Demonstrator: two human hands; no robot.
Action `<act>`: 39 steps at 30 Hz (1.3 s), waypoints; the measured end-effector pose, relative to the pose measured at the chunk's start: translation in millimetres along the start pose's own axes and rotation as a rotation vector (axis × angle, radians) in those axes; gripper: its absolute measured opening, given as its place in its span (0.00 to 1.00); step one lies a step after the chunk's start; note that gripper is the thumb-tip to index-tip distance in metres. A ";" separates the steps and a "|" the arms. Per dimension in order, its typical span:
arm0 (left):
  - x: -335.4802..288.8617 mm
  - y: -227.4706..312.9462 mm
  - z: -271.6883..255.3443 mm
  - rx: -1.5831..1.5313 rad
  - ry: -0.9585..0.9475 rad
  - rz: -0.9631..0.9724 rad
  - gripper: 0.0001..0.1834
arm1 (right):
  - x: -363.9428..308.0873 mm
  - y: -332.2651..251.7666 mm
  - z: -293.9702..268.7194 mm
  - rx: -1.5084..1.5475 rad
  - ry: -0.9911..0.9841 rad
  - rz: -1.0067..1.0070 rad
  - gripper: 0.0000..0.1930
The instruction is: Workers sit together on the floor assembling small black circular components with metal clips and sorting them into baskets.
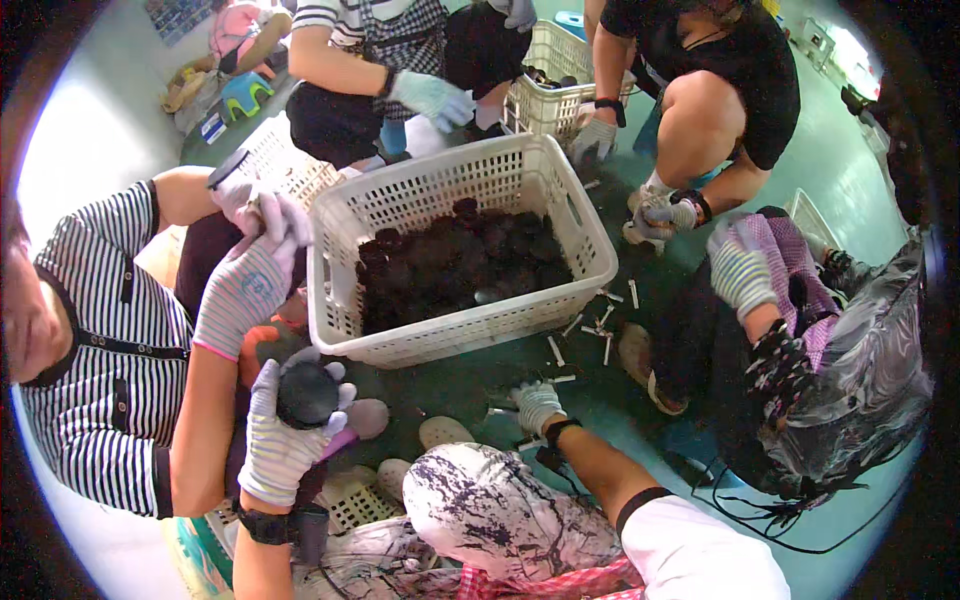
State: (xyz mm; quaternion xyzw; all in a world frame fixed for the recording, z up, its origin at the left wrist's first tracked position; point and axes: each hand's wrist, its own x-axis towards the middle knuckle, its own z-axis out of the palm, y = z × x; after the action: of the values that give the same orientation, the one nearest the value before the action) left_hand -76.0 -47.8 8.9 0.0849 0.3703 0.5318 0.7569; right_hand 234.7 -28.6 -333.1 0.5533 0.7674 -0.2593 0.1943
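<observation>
My left hand (275,445), in a striped knit glove, is closed round a black round cap-like disc (307,394), its flat face turned up. Lower down by the floor, my right hand (540,405) wears a similar glove. Its fingers point down among short white sticks (556,351), and one pale stick (500,411) lies right at the fingertips. Blur hides whether the fingers grip it. Ahead stands a white slatted crate (465,330) holding a heap of black round pieces (465,255).
Close on my left, a person in a striped shirt (110,330) works with gloved hands (255,250). Other gloved people crouch beyond the crate and at right. A second crate (550,105) stands behind. A black cable (770,535) runs over the green floor (640,440).
</observation>
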 end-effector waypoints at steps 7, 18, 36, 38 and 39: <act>-16.3 -10.4 8.6 0.341 -0.022 0.186 0.26 | -33.1 10.5 -9.9 0.336 0.109 0.107 0.19; -59.6 -9.3 9.8 0.289 -0.272 0.095 0.27 | -172.8 -12.3 -168.2 1.849 0.190 -0.404 0.17; -71.2 -9.1 9.4 0.539 -0.312 0.350 0.41 | -252.9 -161.9 -264.9 1.592 -0.047 -1.117 0.18; -70.4 -8.0 10.0 0.570 -0.338 0.349 0.41 | -249.9 -159.8 -256.8 1.604 -0.039 -1.057 0.18; -70.7 -7.9 10.3 0.590 -0.328 0.366 0.41 | -248.9 -158.0 -254.8 1.593 -0.104 -1.151 0.19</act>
State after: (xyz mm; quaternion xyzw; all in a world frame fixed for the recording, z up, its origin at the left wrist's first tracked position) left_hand -74.8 -109.8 45.4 0.4479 0.3602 0.5079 0.6416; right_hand 159.4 -98.7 42.7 0.0523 0.5109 -0.7798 -0.3580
